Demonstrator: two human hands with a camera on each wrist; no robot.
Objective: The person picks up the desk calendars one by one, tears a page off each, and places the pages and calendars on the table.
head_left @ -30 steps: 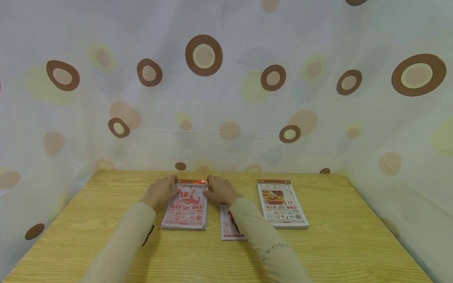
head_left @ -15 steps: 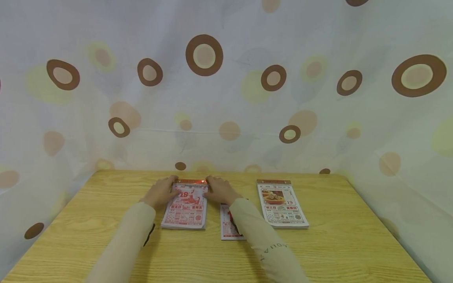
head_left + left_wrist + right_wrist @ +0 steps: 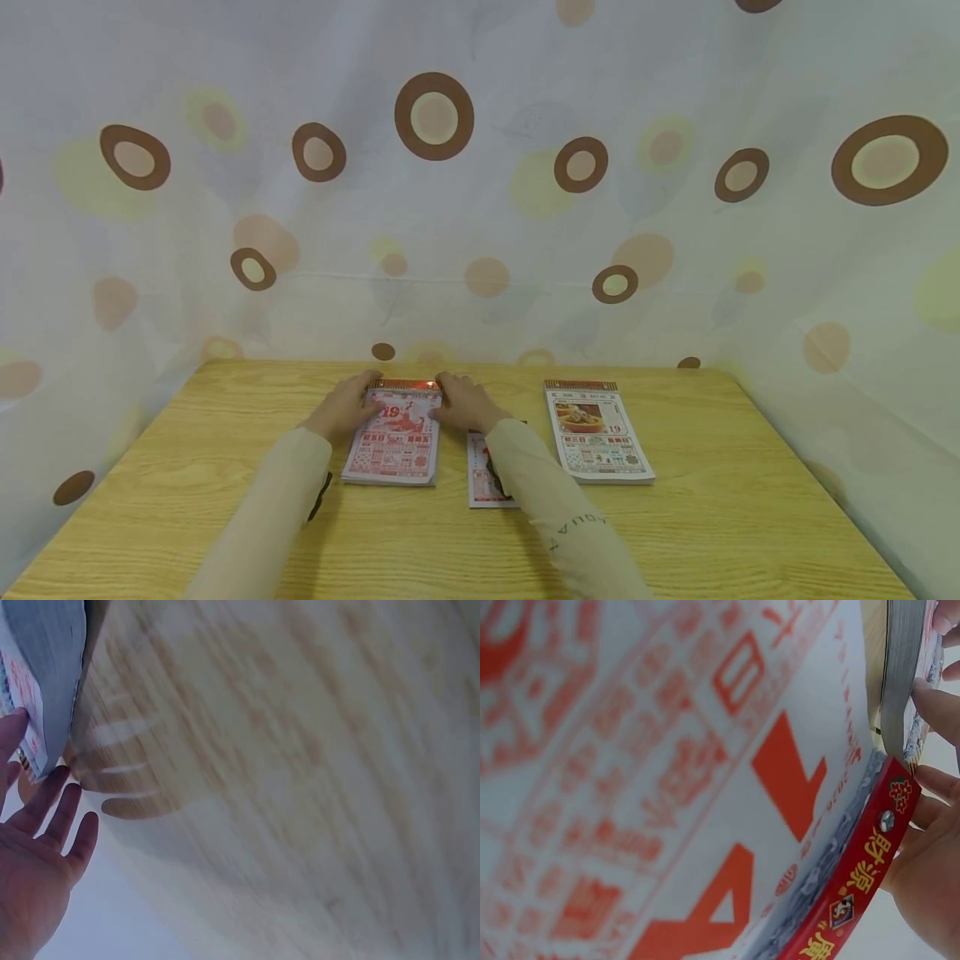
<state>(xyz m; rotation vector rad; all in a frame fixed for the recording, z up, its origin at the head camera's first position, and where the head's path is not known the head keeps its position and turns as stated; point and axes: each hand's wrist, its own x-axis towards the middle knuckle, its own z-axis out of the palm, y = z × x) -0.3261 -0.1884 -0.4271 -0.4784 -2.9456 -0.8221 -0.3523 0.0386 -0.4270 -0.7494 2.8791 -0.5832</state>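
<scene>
Left arm (image 3: 255, 512): sleeved, enters near left, slants far and right.
Right arm (image 3: 566, 508): sleeved, enters near right, slants far and left.
Left hand (image 3: 345, 407): far, left of centre; your fingers (image 3: 62, 814) loose and spread, slightly bent, palm showing in left wrist view.
Left thumb (image 3: 10, 731): apart from those fingers, points right.
Right hand (image 3: 468, 404): about as far, roughly mid-scene; your fingers loosely bent, palm partly showing in right wrist view.
Right thumb (image 3: 939, 712): points left.
Both hands: roughly level, thumbs inward, not touching each other.
</scene>
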